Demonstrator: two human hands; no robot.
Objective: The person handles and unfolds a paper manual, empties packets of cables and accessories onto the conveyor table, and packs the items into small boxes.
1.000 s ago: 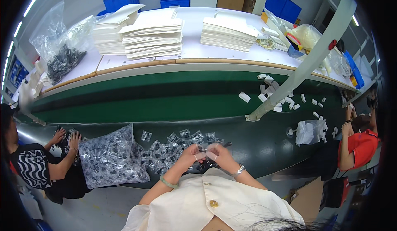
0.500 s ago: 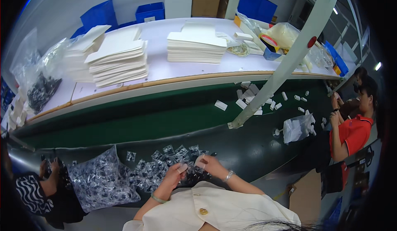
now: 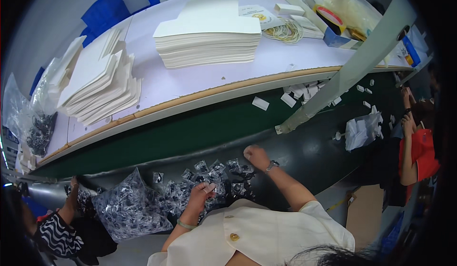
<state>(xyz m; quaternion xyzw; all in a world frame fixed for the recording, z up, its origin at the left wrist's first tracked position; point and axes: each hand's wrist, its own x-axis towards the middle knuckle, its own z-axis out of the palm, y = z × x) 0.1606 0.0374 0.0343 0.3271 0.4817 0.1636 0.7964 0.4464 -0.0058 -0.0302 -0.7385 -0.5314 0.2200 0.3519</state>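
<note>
My left hand (image 3: 199, 198) is closed round a small white piece (image 3: 209, 187), just over a pile of small clear packets with dark parts inside (image 3: 178, 192). Too little of the piece shows to tell its kind. Farther forward and to the right, my right hand (image 3: 258, 158) is held above the dark worktop (image 3: 304, 154), fingers curled together. Something pale shows at its fingertips, but I cannot make out what it is. A few packets (image 3: 236, 166) lie just left of and below this hand.
A big clear bag full of packets (image 3: 131, 209) lies left of the pile. Stacks of flat white card (image 3: 207, 44) stand on the raised shelf (image 3: 190, 83). A slanted post (image 3: 333, 85) rises near small white boxes (image 3: 304, 91). Co-workers sit on both sides.
My right hand has moved away from my left, forward and to the right. My left hand stays over the packets with the white piece. The whole view has shifted.
</note>
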